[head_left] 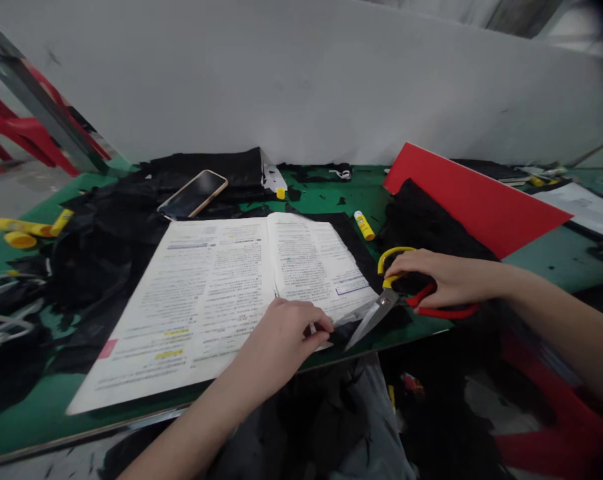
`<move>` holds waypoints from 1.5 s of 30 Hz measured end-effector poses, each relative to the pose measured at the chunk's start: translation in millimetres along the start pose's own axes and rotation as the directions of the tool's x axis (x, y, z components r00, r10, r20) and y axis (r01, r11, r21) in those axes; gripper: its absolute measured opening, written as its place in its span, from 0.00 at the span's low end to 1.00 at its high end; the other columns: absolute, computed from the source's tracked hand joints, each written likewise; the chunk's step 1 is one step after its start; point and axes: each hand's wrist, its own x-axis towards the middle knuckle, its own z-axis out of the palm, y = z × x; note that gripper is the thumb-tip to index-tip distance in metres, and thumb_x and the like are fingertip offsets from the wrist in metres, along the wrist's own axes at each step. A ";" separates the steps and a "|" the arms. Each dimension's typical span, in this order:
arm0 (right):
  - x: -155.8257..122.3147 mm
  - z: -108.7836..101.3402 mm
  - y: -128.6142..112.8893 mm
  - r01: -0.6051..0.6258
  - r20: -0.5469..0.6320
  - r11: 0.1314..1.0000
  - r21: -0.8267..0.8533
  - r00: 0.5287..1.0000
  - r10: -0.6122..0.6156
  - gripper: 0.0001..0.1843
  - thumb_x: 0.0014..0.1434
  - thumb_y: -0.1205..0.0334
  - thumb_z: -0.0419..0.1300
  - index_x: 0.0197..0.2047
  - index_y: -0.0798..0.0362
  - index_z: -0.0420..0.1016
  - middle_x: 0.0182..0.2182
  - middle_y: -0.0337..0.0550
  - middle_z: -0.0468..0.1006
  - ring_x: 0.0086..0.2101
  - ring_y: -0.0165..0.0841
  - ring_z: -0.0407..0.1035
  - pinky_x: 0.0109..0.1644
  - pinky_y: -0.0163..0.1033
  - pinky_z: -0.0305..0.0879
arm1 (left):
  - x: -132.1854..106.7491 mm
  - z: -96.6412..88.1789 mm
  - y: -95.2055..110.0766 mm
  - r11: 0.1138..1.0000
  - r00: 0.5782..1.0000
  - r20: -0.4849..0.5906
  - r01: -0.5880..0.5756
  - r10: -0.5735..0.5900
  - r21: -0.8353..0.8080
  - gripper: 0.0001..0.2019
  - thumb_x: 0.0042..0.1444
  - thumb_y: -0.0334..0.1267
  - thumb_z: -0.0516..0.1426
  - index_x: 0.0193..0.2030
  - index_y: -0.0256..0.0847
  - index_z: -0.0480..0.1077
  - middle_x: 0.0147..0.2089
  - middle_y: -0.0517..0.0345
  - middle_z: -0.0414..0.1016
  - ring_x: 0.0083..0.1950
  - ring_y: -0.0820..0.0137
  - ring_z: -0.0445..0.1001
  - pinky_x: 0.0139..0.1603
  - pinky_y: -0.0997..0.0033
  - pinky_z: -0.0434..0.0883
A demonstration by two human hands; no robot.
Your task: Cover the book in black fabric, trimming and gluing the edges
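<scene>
An open book (181,287) with printed pages lies on black sheet material (361,243) close to the front edge of the green table. My left hand (299,330) rests at the book's lower right part, thumb and fingers pinched together at the page's bottom corner. Just what lies between the fingertips is partly hidden. In my right hand (446,280) are scissors (384,302) with one yellow and one red handle loop. Their blades are apart and point down-left, beside the page's lower right edge and near my left fingertips.
A yellow glue stick (364,226) lies above the book. A phone (196,195) rests on black material at the back left. Several yellow glue sticks (31,228) lie far left. A red board (476,197) leans at right. Behind the table stands a grey panel (301,87).
</scene>
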 end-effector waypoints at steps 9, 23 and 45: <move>6.4 3.6 -5.5 0.067 -0.016 0.998 -0.006 0.998 -0.067 0.29 0.50 0.54 0.63 0.55 0.48 0.68 0.53 0.44 0.71 0.55 0.42 0.61 0.61 0.48 0.55 | -1.3 -2.8 3.0 1.000 1.000 -0.010 -0.017 0.017 0.009 0.06 0.54 0.31 0.58 0.34 0.45 0.76 0.35 0.64 0.78 0.36 0.71 0.73 0.39 0.73 0.65; -4.0 16.0 3.7 0.042 -0.065 0.997 0.064 0.997 -0.038 0.29 0.48 0.57 0.64 0.55 0.46 0.70 0.54 0.42 0.71 0.56 0.42 0.62 0.59 0.47 0.59 | 0.3 -0.6 2.8 0.998 0.999 -0.034 -0.021 0.023 0.065 0.06 0.55 0.31 0.58 0.34 0.47 0.76 0.34 0.67 0.78 0.34 0.72 0.72 0.46 0.66 0.62; -5.0 22.7 7.4 0.017 -0.106 0.998 0.057 0.994 -0.011 0.25 0.47 0.53 0.64 0.50 0.46 0.75 0.47 0.42 0.76 0.47 0.41 0.68 0.49 0.44 0.64 | 0.7 -1.3 2.6 0.994 0.998 -0.038 -0.036 0.040 0.101 0.07 0.57 0.32 0.55 0.34 0.45 0.74 0.36 0.64 0.79 0.35 0.71 0.72 0.49 0.62 0.62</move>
